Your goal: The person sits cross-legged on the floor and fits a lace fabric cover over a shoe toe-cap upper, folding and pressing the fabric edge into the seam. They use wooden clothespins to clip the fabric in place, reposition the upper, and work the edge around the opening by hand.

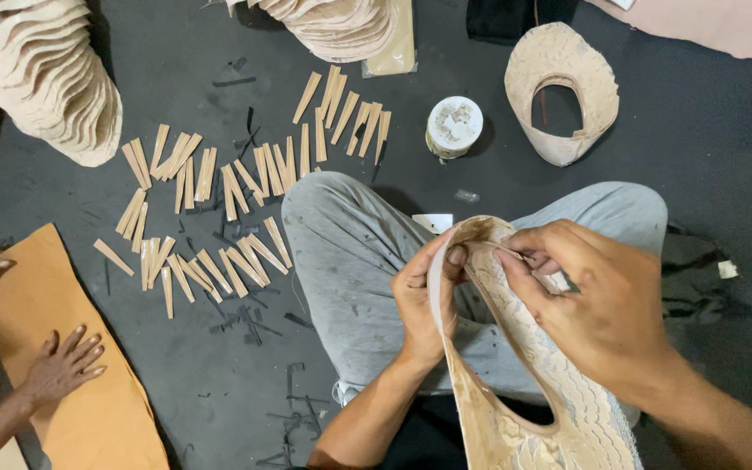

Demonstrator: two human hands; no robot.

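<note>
Right in my lap, I have the cream lace-patterned shoe upper [515, 409], its open top edge raised between both hands. My left hand [424, 300] is closed on the near rim, thumb pressed flat along the folded edge. My right hand [589, 300] pinches the far rim shut between thumb and fingertips, pulling it taut. By my judgement this piece is only partway worked: the edge under my thumbs is mid-fold.

Past my grey-trousered knees, one shaped upper [563, 91] lies on the dark floor [707, 139] beside a small round white tin [454, 124]. To the left, many tan strips [219, 218] are spread out unused. Farther out, stacks of cut cream pieces [45, 78] suggest plenty left. Another person's hand [63, 365] rests on an orange sheet [63, 348].
</note>
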